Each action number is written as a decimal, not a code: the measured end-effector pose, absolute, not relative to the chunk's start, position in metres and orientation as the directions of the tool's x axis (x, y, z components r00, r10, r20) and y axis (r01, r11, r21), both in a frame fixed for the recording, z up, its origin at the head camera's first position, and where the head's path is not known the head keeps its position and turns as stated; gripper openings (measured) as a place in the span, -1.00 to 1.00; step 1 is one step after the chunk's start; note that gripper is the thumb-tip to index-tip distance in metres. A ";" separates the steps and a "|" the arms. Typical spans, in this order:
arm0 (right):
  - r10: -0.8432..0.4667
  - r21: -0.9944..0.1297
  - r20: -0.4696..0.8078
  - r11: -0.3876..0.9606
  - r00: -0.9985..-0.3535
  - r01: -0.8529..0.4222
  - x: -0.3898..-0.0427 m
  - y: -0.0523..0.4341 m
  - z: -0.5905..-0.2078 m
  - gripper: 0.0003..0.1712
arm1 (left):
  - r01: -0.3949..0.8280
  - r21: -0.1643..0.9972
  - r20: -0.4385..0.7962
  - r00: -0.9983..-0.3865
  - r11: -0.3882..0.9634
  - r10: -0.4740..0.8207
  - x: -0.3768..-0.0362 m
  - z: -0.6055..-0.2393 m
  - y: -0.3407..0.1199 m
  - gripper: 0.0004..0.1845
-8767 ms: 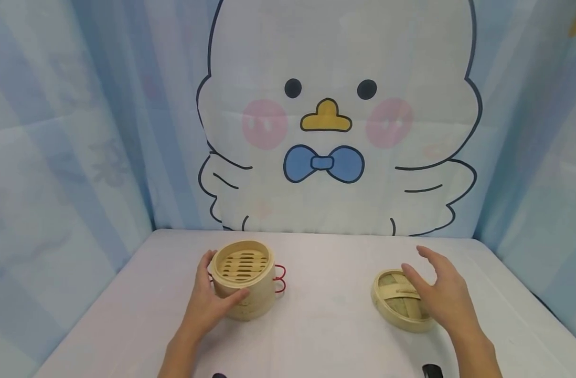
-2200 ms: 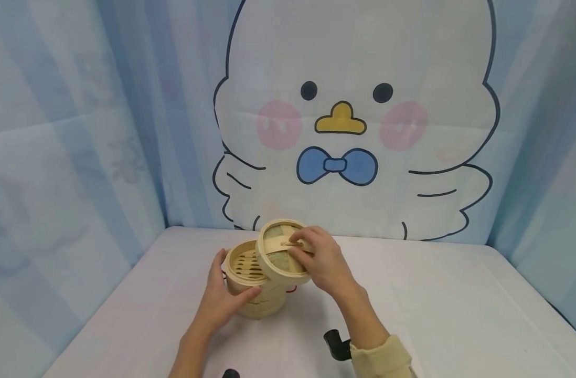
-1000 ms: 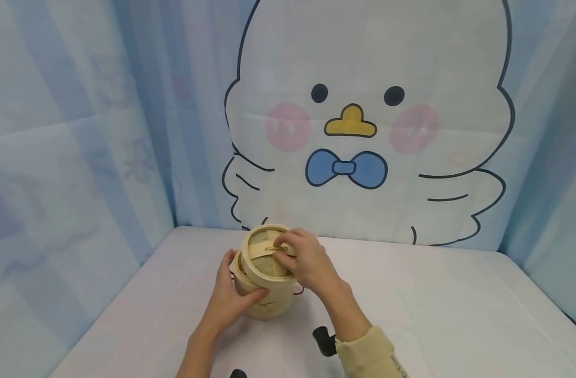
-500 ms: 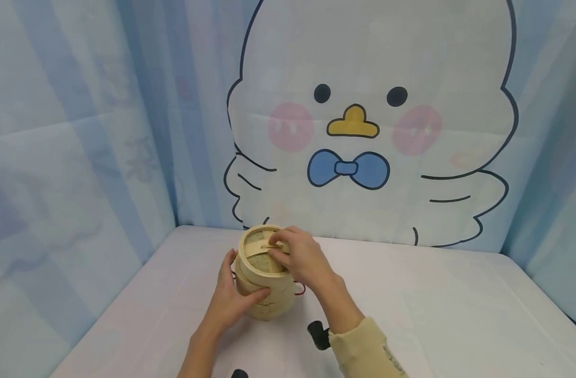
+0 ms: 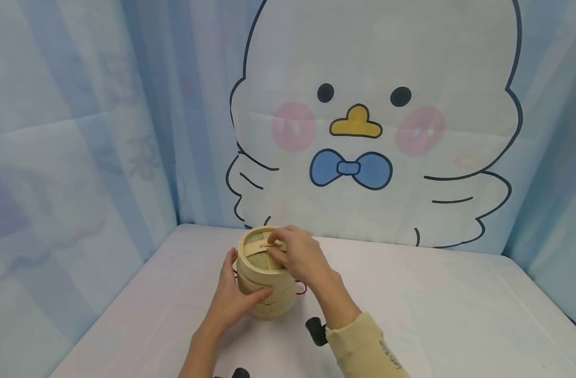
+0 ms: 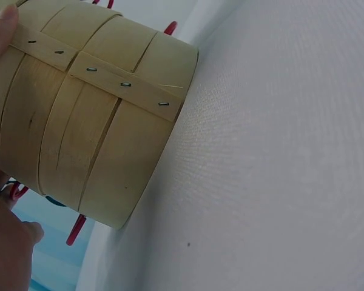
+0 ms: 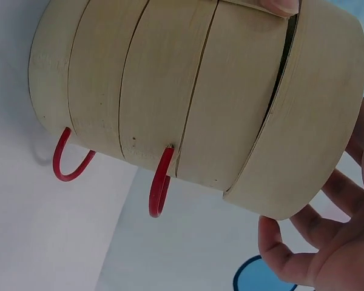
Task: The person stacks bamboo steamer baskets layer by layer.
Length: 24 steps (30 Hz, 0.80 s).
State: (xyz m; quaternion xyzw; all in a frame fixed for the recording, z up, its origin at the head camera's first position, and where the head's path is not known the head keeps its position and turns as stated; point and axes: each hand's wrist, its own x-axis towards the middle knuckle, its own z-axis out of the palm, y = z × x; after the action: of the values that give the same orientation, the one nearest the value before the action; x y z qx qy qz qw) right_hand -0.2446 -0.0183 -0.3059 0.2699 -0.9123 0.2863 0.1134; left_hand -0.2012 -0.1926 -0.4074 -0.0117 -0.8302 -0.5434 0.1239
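A stacked bamboo steamer [image 5: 278, 300] stands on the table, left of centre in the head view. My left hand [image 5: 231, 300] grips its side, thumb across the front and fingers round the left. On top lies the round bamboo lid [image 5: 254, 258], whose woven handle strip my right hand [image 5: 303, 256] pinches from above. In the right wrist view a thin dark gap runs along part of the seam between the lid [image 7: 309, 115] and the top tier. Red loop handles [image 7: 161, 182] stick out from the tiers. What lies inside is hidden.
The white-covered table [image 5: 434, 304] spreads out to the right. A black device [image 5: 316, 331] sits by the right sleeve, another black piece [image 5: 241, 373] at the bottom edge. Behind hangs a curtain [image 5: 354, 205] with a cartoon bird.
Earlier the lid lay at the table's right. My right hand has carried it left onto the steamer, and over the last second it has shifted left and settled lower. My left hand keeps its grip.
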 end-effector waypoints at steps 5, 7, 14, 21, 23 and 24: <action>-0.421 -0.444 0.353 0.711 -0.836 -0.546 -0.245 -0.022 -0.305 -0.83 | 0.149 0.902 0.210 -0.971 0.405 -0.110 -0.202 -0.407 -0.193 0.38; -0.418 -0.442 0.349 0.716 -0.839 -0.541 -0.245 -0.024 -0.304 -0.83 | 0.152 0.901 0.213 -0.971 0.407 -0.108 -0.202 -0.407 -0.193 0.38; -0.414 -0.427 0.337 0.733 -0.846 -0.529 -0.244 -0.026 -0.305 -0.82 | 0.147 0.895 0.210 -0.971 0.420 -0.110 -0.202 -0.406 -0.193 0.37; -0.401 -0.401 0.340 0.756 -0.851 -0.517 -0.243 -0.029 -0.308 -0.82 | 0.159 0.891 0.225 -0.968 0.426 -0.109 -0.202 -0.407 -0.193 0.36; -0.395 -0.396 0.345 0.762 -0.852 -0.513 -0.242 -0.030 -0.309 -0.82 | 0.164 0.890 0.230 -0.967 0.425 -0.109 -0.202 -0.407 -0.192 0.35; -0.392 -0.397 0.347 0.762 -0.852 -0.512 -0.242 -0.031 -0.309 -0.82 | 0.160 0.891 0.226 -0.968 0.425 -0.110 -0.202 -0.406 -0.192 0.35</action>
State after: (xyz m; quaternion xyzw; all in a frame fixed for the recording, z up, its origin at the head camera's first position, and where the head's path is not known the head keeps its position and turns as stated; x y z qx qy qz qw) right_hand -0.2419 -0.0307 -0.3090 0.2428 -0.9306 0.2450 0.1225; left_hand -0.2015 -0.1923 -0.4065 -0.0151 -0.8345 -0.5362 0.1260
